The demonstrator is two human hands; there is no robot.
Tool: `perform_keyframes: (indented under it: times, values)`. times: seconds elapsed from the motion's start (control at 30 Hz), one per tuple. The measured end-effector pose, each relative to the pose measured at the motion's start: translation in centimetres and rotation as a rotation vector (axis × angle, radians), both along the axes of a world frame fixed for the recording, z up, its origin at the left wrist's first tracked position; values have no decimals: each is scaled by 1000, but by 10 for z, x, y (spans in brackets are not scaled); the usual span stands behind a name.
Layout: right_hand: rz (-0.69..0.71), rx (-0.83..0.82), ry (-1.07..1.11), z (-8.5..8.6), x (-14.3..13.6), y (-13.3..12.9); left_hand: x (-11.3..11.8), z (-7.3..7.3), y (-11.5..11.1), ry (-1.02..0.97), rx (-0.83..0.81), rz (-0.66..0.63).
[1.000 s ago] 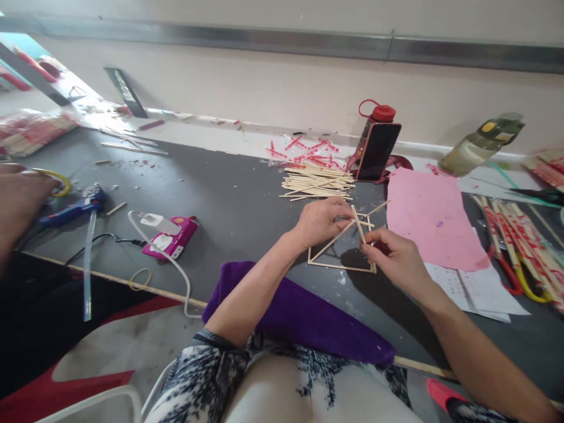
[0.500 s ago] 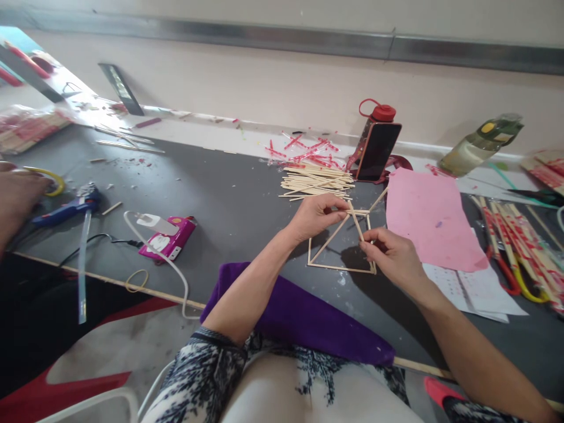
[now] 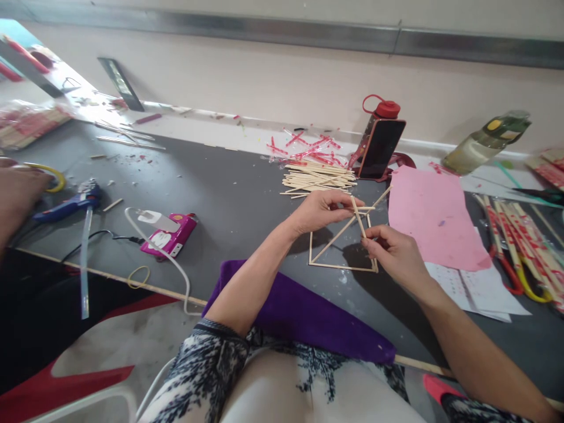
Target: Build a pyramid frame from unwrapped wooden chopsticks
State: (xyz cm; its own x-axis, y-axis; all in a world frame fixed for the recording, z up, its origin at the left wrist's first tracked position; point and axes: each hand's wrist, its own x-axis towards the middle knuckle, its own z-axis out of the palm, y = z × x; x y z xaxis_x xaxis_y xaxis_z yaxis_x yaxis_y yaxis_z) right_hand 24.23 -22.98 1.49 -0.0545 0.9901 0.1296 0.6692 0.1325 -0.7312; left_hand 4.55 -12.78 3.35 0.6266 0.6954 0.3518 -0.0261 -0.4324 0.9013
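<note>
A frame of thin wooden sticks stands on the grey table in front of me, with a square-like base, a diagonal and a stick jutting up to the right. My left hand is closed at its top, pinching a short wooden stick that pokes out to the right of the fingertips. Between the thumb and fingers of my right hand is the lower end of another wooden stick, tilted, its upper part crossing the left hand's stick. Whether the two sticks touch I cannot tell.
Behind lie a pile of sticks and red wrappers. A phone leans on a red-capped bottle. Pink paper and scissors are right. Left are a magenta power strip, a glue gun and another person's hand.
The stick at my left fingertips now reaches further right over the frame's top. My right hand keeps its hold on the tilted stick. The view has shifted slightly.
</note>
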Motion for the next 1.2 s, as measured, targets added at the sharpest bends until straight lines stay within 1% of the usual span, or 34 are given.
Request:
perform_keyframes:
  times: [0.1, 0.43, 0.63, 0.8, 0.93, 1.1, 1.2]
  values:
    - [7, 1, -7, -1, 0, 1, -1, 2, 2, -11, 23, -43]
    - [6, 8, -22, -1, -1, 0, -2, 6, 2, 16, -116, -47]
    - [10, 14, -27, 0, -2, 0, -1, 8, 2, 45, -107, -44]
    - [14, 18, -24, 0, -2, 0, 0, 9, 0, 31, -150, -34]
    - [-4, 30, 15, 2, 5, -1, 1, 10, -2, 37, -168, -29]
    - [-105, 10, 90, 3, 20, -3, 2, 10, -3, 45, -221, -4]
    - [-94, 8, 66, 2, 24, -3, 3, 10, -3, 23, -226, -3]
